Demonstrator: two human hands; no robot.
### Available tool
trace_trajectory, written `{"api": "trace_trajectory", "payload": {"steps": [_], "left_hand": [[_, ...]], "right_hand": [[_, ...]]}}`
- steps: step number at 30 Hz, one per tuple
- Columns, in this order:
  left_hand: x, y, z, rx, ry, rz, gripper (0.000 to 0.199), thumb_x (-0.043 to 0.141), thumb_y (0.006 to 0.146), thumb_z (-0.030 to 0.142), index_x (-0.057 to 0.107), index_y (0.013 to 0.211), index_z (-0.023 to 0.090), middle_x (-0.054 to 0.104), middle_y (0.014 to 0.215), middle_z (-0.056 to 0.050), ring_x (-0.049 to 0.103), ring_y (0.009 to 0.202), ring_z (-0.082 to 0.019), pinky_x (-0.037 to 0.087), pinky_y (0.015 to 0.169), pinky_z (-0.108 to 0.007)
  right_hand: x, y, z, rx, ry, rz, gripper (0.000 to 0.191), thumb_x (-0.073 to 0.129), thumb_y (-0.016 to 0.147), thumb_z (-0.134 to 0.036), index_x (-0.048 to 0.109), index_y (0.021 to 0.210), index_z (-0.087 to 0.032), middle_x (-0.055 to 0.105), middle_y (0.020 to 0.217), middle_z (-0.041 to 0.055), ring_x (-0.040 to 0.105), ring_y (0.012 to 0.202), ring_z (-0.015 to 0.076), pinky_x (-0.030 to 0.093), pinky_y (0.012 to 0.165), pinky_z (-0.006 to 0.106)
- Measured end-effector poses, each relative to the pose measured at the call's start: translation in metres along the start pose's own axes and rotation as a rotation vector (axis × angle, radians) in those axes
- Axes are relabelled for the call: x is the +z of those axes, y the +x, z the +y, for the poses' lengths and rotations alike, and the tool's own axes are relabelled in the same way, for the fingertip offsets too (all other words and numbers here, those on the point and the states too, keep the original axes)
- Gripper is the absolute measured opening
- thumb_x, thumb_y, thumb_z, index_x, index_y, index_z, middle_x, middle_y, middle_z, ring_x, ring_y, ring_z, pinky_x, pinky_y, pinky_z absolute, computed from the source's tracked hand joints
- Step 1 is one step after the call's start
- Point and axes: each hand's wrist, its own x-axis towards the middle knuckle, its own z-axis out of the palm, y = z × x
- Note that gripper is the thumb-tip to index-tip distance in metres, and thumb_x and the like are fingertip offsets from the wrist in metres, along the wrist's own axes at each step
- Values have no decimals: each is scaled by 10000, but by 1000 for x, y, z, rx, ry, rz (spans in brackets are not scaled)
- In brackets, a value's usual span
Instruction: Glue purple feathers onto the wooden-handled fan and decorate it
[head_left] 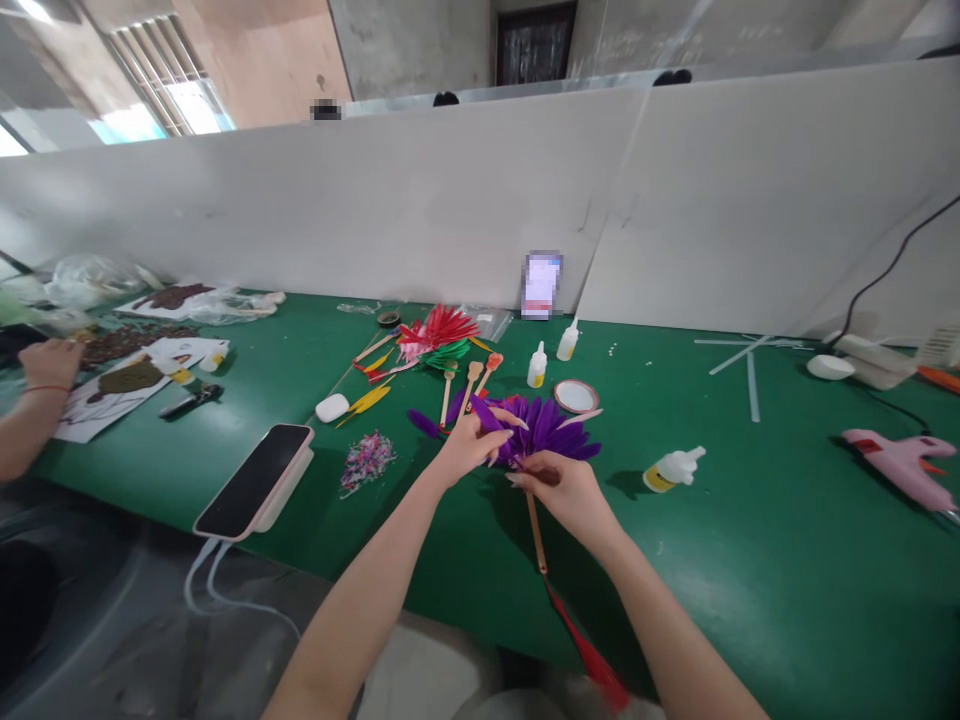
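Fan (551, 430) being held over counter (720, 580) | right hand (564, 490) pinching it above handle (536, 535); left hand (474, 445) touching feathers (577, 440), grip hard to tell | step reading as arranging; next move calling for steady support

Green counter (780, 570) seen | phone (253, 478) laid near front edge, left | white case (332, 408), multicoloured shreds (367, 460) and yellow feathers (369, 399) spread to its right | red feathers (448, 325) heaped behind | two white bottles (537, 367) stood by dish (577, 397), third bottle (671, 471) set farther right | pink glue gun (897, 468) laid far right

Fingers (541, 466) on purple feather fan (553, 428)
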Motion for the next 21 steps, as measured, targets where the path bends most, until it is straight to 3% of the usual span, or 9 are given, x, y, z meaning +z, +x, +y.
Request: {"api": "trace_trajectory", "payload": {"steps": [3, 6, 12, 21], "left_hand": [[0, -1, 1, -1, -15, -4, 258, 560, 749, 263, 610, 955, 115, 408, 399, 81, 368, 340, -37, 282, 384, -162], [-1, 0, 1, -14, -35, -22, 259, 552, 754, 255, 611, 965, 116, 399, 401, 82, 378, 345, -41, 291, 382, -162], [-1, -1, 3, -42, -13, -64, 235, 547, 750, 237, 619, 944, 126, 397, 420, 81, 388, 347, -41, 311, 379, -164], [-1, -2, 11, -89, -93, -73, 210, 545, 746, 223, 599, 923, 124, 396, 381, 90, 357, 310, -41, 263, 347, -164]], "right_hand": [[-2, -3, -7, -92, -259, 49, 145, 558, 787, -325, 619, 729, -208, 666, 653, 25, 621, 584, 182, 457, 559, 269], [-4, -5, -13, -157, -396, 13, 174, 503, 829, -304, 627, 743, -216, 661, 654, 26, 604, 580, 183, 418, 545, 264], [-6, -7, -19, -216, -366, -165, 195, 460, 861, -296, 620, 779, -221, 665, 701, 25, 608, 625, 173, 417, 580, 253], [-3, -10, -21, -247, -376, -148, 165, 364, 896, -271, 501, 830, -209, 606, 730, 34, 586, 643, 170, 415, 587, 258]]}}
